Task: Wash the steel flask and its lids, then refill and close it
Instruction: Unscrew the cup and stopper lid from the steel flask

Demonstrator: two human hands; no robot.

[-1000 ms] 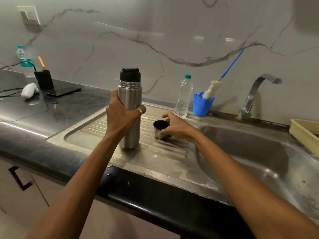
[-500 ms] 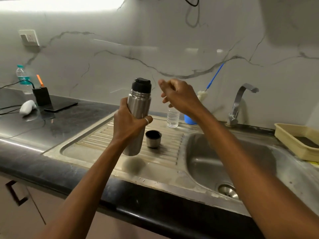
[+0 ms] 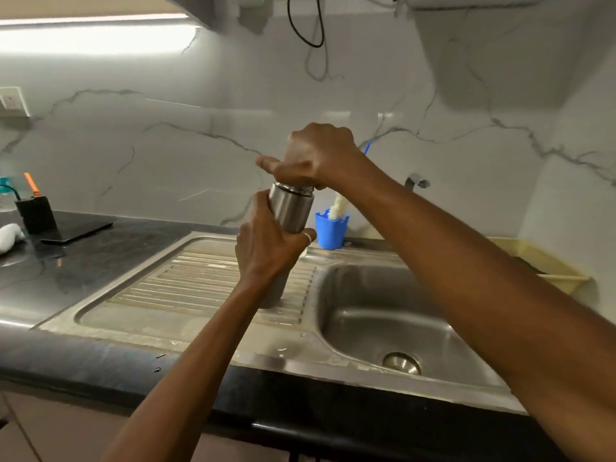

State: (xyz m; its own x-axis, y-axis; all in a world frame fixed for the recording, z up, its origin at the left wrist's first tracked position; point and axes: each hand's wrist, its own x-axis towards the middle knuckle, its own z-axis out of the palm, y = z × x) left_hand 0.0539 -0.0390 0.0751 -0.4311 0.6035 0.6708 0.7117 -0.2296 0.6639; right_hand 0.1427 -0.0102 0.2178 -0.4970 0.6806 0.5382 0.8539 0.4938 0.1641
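The left hand (image 3: 266,248) wraps its fingers round the middle of the flask (image 3: 291,208). The flask is tilted, its base low over the 3 o'clock edge of the draining board (image 3: 186,285); I cannot tell if it touches. The right hand (image 3: 316,155) curls over the top at 12 o'clock, hiding the lid it seems to grip. If the steel is wet, a hard twist could slip the body loose, toward the basin (image 3: 383,315) at 3 o'clock or the blue cup (image 3: 331,230) at 2 o'clock.

Kitchen worktop with a steel sink (image 3: 366,295) below a marble wall (image 3: 200,145).
The white, grey-veined wall spans the far side; a strip light (image 3: 96,36) glows upper left, a black cable (image 3: 305,28) hangs at top; a dark stone counter (image 3: 116,238) lies left of the sink.
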